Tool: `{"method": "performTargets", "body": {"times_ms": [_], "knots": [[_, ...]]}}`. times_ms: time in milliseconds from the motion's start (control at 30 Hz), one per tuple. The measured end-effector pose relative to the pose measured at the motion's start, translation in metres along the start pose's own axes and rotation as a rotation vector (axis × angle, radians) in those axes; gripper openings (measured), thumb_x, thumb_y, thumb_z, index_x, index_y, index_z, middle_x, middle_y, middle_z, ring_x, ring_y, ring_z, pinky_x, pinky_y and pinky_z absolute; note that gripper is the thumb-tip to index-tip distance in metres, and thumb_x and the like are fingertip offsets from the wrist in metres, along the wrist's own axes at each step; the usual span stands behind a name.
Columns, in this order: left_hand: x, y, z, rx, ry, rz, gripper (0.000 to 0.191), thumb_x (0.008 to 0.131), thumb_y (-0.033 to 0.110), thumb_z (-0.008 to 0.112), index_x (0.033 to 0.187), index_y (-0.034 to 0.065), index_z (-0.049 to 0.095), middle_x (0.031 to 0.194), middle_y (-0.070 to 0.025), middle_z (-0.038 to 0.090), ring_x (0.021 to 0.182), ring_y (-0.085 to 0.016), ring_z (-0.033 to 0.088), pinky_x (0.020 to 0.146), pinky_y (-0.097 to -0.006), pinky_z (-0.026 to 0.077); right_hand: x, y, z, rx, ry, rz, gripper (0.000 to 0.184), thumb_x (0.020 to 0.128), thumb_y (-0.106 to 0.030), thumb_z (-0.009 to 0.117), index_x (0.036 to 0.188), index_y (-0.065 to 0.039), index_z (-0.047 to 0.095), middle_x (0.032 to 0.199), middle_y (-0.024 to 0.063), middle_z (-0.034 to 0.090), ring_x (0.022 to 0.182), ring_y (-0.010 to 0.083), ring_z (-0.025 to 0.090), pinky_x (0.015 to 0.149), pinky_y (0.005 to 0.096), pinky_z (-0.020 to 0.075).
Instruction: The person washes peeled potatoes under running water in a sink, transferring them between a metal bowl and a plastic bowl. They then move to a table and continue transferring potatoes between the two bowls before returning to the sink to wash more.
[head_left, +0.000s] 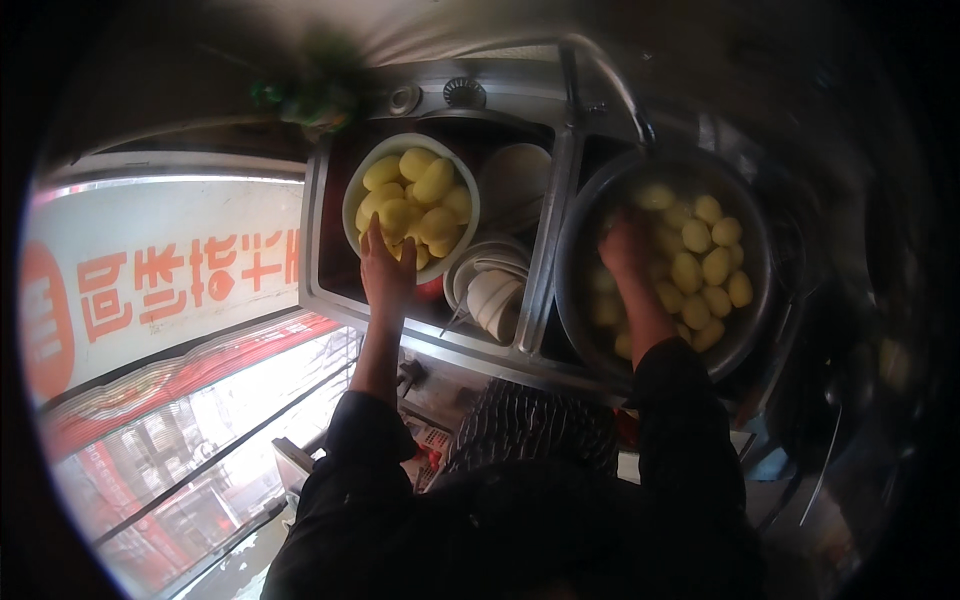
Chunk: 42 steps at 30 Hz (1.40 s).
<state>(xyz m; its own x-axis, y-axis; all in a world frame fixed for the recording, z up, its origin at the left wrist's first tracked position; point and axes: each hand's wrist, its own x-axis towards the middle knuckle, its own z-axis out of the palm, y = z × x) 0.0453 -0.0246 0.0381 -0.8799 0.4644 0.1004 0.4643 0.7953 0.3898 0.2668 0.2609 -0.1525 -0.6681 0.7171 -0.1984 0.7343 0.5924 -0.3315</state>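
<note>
Peeled potatoes (435, 180) are heaped in a pale round bowl (472, 217) in the left sink basin. My left hand (387, 262) rests at the bowl's near side, fingers apart and touching the potatoes; whether it grips one is unclear. In the right basin stands a large metal bowl (568, 300) of water with many peeled potatoes (696, 235) in it. My right hand (626, 244) reaches into the left part of this water; its fingers are hidden, so what it holds does not show.
Stacked white bowls (495, 300) and a utensil lie near the pale bowl, with a round dish (517, 172) behind. A metal divider (551, 255) separates the basins. The curved faucet (615, 75) reaches over the large bowl. Drain strainers (465, 93) sit on the back ledge.
</note>
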Motion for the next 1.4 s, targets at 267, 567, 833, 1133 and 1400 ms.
{"method": "performTargets", "body": {"times_ms": [267,567,833,1133,1400], "knots": [[-0.056,0.047,0.039,-0.374,-0.153,0.038,0.044,0.082,0.006,0.072,0.126,0.0035,0.062,0.126,-0.0218,0.063,0.11,-0.041,0.065,0.094,-0.0463,0.053,-0.024,0.044,0.046,0.829,-0.144,0.264,0.055,0.088,-0.026,0.067,0.139,-0.006,0.058,0.133,0.0201,0.062,0.12,0.0346,0.06,0.103,0.0473,0.0485],[-0.092,0.183,0.2,-0.07,-0.783,0.434,0.045,0.098,0.033,0.056,0.124,-0.0037,0.052,0.114,-0.0321,0.061,0.102,-0.048,0.067,0.083,-0.0521,0.058,-0.014,0.094,0.11,1.068,-0.004,0.607,0.043,0.093,-0.029,0.062,0.13,-0.007,0.064,0.131,0.017,0.065,0.119,0.0338,0.061,0.104,0.0455,0.0476],[-0.102,0.155,0.302,-0.111,-0.693,0.27,0.033,0.1,0.025,0.05,0.108,-0.0039,0.063,0.085,-0.0234,0.07,0.09,-0.037,0.072,0.083,-0.0507,0.058,-0.035,0.065,0.076,0.508,0.112,-0.007,0.037,0.097,-0.032,0.058,0.123,-0.008,0.069,0.129,0.0142,0.067,0.118,0.0331,0.062,0.105,0.044,0.0469],[-0.096,0.149,0.285,-0.462,-1.141,-0.407,0.081,0.099,0.073,0.039,0.113,-0.0001,0.072,0.088,-0.015,0.072,0.076,-0.023,0.069,0.069,-0.0385,0.054,-0.006,0.063,0.071,1.465,-0.071,0.638,0.027,0.095,-0.023,0.065,0.112,-0.002,0.068,0.111,0.0145,0.068,0.106,0.0287,0.064,0.095,0.0421,0.0511],[-0.099,0.142,0.283,-1.145,-1.331,-0.983,0.07,0.097,0.071,0.046,0.104,0.0061,0.072,0.075,-0.0068,0.068,0.053,-0.023,0.061,0.043,-0.035,0.045,-0.026,0.033,0.037,1.073,0.145,0.226,0.032,0.093,-0.031,0.067,0.111,-0.004,0.069,0.092,0.0116,0.07,0.085,0.0292,0.067,0.079,0.0439,0.0541]]}}
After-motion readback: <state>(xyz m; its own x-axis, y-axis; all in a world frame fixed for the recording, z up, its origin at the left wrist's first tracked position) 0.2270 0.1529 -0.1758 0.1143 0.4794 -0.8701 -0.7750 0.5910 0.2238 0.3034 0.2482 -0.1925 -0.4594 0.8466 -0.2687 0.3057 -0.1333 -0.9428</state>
